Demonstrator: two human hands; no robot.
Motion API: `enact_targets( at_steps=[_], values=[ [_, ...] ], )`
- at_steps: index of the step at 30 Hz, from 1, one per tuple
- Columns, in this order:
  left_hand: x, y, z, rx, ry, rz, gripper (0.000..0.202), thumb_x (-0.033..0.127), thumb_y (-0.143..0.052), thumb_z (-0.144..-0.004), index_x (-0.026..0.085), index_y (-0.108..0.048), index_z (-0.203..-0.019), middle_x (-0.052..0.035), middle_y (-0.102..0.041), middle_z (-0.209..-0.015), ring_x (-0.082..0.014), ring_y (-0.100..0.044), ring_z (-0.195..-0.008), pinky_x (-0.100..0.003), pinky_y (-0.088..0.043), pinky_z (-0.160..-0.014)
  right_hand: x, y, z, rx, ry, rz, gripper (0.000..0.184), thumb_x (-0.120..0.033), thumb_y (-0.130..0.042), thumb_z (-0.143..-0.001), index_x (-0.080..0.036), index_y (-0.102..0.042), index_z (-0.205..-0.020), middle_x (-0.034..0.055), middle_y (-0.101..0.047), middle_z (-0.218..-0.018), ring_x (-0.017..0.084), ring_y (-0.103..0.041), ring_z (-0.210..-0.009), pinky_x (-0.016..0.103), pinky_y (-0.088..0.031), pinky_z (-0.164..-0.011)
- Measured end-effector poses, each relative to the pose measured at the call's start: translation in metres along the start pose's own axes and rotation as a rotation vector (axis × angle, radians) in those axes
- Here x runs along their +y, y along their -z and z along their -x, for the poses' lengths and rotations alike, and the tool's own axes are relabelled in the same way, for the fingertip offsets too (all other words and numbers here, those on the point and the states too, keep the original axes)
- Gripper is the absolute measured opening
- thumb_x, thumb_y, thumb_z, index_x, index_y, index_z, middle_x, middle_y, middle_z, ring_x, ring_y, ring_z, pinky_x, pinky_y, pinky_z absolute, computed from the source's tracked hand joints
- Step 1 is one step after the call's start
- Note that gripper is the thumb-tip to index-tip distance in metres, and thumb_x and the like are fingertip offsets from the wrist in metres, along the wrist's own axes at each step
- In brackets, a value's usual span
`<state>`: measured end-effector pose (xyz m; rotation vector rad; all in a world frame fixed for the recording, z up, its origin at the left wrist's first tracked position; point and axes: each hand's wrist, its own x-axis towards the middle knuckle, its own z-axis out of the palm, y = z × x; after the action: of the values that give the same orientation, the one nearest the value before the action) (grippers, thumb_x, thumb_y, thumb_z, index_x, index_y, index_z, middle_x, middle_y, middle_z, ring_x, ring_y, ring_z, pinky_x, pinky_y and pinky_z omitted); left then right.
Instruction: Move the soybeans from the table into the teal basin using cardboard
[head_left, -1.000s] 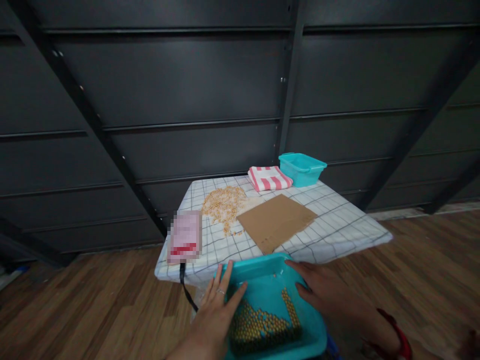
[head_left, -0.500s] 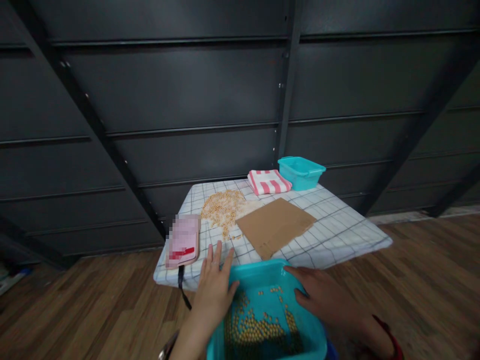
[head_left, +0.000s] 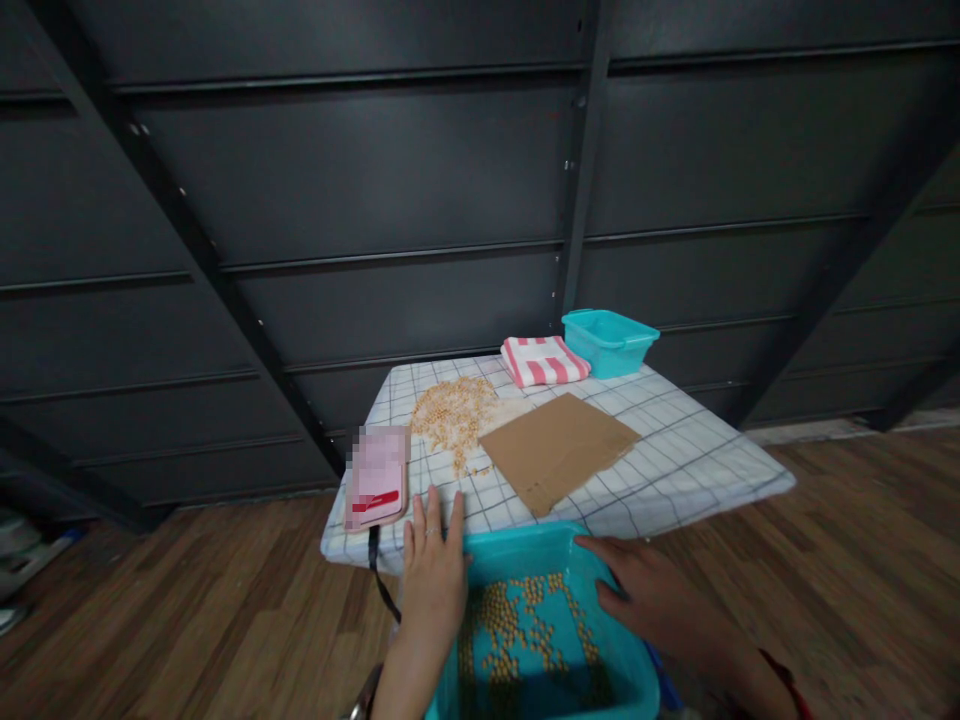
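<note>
By the table's (head_left: 712,470) near edge, a basin (head_left: 529,541) of beans (head_left: 501,612) was gripped by the half-curled right hand (head_left: 651,600) and touched by the splayed left hand (head_left: 436,592); it was best kept level.

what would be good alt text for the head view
A person's left hand and right hand flank a turquoise basin holding scattered yellowish beans. Beyond it, a checked tablecloth bears a spread of pale yellow grains, a cardboard sheet, a partly pixelated pink object, a folded striped towel and a second basin.
</note>
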<state>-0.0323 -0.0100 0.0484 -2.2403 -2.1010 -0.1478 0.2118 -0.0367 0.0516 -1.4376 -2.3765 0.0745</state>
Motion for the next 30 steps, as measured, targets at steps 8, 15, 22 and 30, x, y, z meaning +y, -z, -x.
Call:
enact_targets(
  at_steps=[8, 15, 22, 30],
  values=[
    [0.0, 0.002, 0.0, -0.053, 0.018, 0.046, 0.059, 0.023, -0.043, -0.082, 0.018, -0.026, -0.138, -0.0186, -0.016, -0.148, -0.0346, -0.01, -0.134, -0.055, -0.024, -0.105, -0.003, 0.004, 0.001, -0.03, -0.045, 0.003, 0.043, -0.016, -0.041, -0.071, -0.019, -0.058, -0.111, 0.0074, -0.069, -0.099, 0.019, -0.066, -0.084, 0.032, -0.055, -0.073],
    [-0.001, -0.009, -0.002, -0.034, 0.044, 0.02, 0.059, 0.026, -0.041, -0.083, 0.018, -0.024, -0.139, -0.0193, -0.015, -0.148, -0.0351, -0.012, -0.135, -0.057, -0.024, -0.104, 0.001, -0.002, 0.004, 0.028, -0.04, -0.008, 0.042, -0.015, -0.041, -0.07, -0.019, -0.059, -0.108, 0.0059, -0.07, -0.092, 0.02, -0.066, -0.078, 0.034, -0.054, -0.069],
    [0.003, -0.01, -0.005, -0.045, 0.036, -0.008, 0.06, 0.029, -0.043, -0.082, 0.02, -0.025, -0.139, -0.0182, -0.018, -0.147, -0.0361, -0.017, -0.134, -0.058, -0.025, -0.103, 0.004, -0.006, -0.003, 0.116, 0.0, 0.113, 0.044, -0.017, -0.044, -0.073, -0.02, -0.056, -0.115, 0.0091, -0.067, -0.094, 0.021, -0.064, -0.082, 0.036, -0.053, -0.07],
    [0.012, 0.016, -0.004, -0.12, 0.047, -0.02, 0.056, 0.027, -0.046, -0.083, 0.02, -0.029, -0.137, -0.0165, -0.02, -0.147, -0.0355, -0.016, -0.133, -0.053, -0.025, -0.105, -0.009, -0.011, -0.054, 0.046, 0.249, 0.213, 0.054, -0.019, -0.048, -0.08, -0.023, -0.038, -0.133, 0.008, -0.039, -0.14, 0.031, -0.032, -0.13, 0.062, -0.034, -0.096]
  ],
)
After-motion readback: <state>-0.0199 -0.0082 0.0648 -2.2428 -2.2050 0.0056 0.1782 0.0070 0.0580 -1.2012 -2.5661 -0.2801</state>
